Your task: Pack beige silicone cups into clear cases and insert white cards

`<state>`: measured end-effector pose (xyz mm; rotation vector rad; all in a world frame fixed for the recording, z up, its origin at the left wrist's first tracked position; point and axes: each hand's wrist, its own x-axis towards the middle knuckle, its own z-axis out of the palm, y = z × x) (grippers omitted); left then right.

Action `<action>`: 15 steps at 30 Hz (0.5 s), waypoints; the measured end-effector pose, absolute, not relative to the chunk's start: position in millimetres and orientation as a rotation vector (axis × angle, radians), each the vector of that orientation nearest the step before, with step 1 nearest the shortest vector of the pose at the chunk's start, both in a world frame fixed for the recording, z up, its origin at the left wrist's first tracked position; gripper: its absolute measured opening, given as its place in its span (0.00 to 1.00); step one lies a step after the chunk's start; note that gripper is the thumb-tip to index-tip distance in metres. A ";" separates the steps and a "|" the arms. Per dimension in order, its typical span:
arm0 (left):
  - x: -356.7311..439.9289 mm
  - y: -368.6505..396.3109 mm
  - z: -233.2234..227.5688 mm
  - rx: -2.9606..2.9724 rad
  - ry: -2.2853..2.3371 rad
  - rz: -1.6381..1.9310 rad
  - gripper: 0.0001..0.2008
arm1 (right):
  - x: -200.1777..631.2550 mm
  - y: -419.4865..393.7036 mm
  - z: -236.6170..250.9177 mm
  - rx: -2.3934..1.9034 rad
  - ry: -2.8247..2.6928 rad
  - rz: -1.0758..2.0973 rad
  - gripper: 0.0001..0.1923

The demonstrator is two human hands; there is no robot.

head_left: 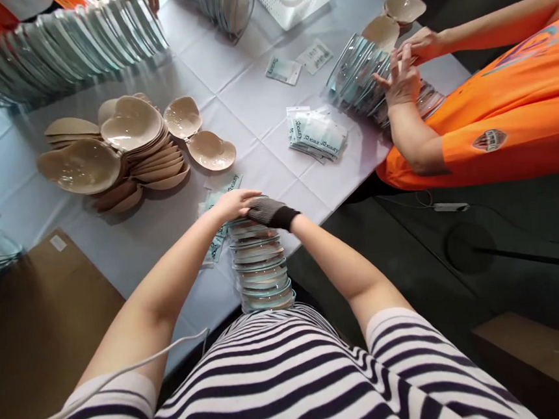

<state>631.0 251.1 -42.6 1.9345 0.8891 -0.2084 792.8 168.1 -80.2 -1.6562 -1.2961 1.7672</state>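
Both hands rest on top of a tall stack of clear round plastic cases point(261, 263) standing at the near edge of the table covered in pale cloth point(230, 90), close against the person's striped shirt. The left hand point(233, 205), bare, lies flat with fingers extended over the top case. The right hand point(270, 211), in a dark knit glove, overlaps it, fingers pressed down rather than clenched. The stack looks slightly uneven. To do this well, pressure should stay centred and vertical, palms level, so no case slides out.

A pile of beige moulded cups point(117, 148) occupies the left side. Printed sachets point(316, 134) lie mid-table. A co-worker's hands point(402, 78) handle another leaning row of cases at the right edge.
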 end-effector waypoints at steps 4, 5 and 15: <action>625.8 215.7 -36.2 2.307 0.990 -0.110 0.24 | 831.1 105.3 -91.6 -1.940 -1.071 1.915 0.06; 625.5 212.6 -35.1 2.311 1.002 -0.129 0.24 | 832.3 95.5 -97.3 -1.921 -0.995 2.031 0.08; 623.5 225.1 -33.9 2.141 1.057 -0.231 0.21 | 826.8 91.8 -113.7 -1.623 -0.908 2.318 0.05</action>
